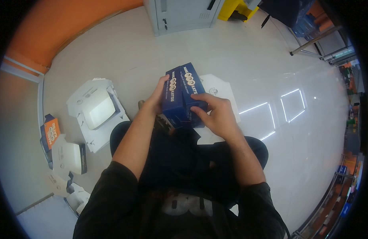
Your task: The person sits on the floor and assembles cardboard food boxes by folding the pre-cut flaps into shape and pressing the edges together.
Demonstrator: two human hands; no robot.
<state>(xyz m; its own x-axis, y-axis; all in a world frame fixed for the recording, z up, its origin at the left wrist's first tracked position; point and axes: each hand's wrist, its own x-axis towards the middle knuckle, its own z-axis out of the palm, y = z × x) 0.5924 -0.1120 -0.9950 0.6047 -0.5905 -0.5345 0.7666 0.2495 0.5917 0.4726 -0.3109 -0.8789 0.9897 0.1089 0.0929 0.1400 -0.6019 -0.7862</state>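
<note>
A dark blue printed cardboard food box (176,93) is held up in front of me, above my lap. My left hand (157,97) wraps round its left side, the fingers partly hidden behind it. With thumb and fingers, my right hand (215,113) grips the right side near the lower corner. A seam or fold runs along the top between two printed panels. Behind the box and to its right, a flat white cardboard sheet (221,88) lies on the floor, partly covered by the box and my hand.
Unfolded white cardboard blanks (82,97) lie on the floor to my left, with more box pieces (68,155) nearer. An orange and blue printed piece (51,131) sits by the glass panel. A grey metal cabinet (184,18) and yellow stool (235,10) stand ahead; shelves (335,199) line the right.
</note>
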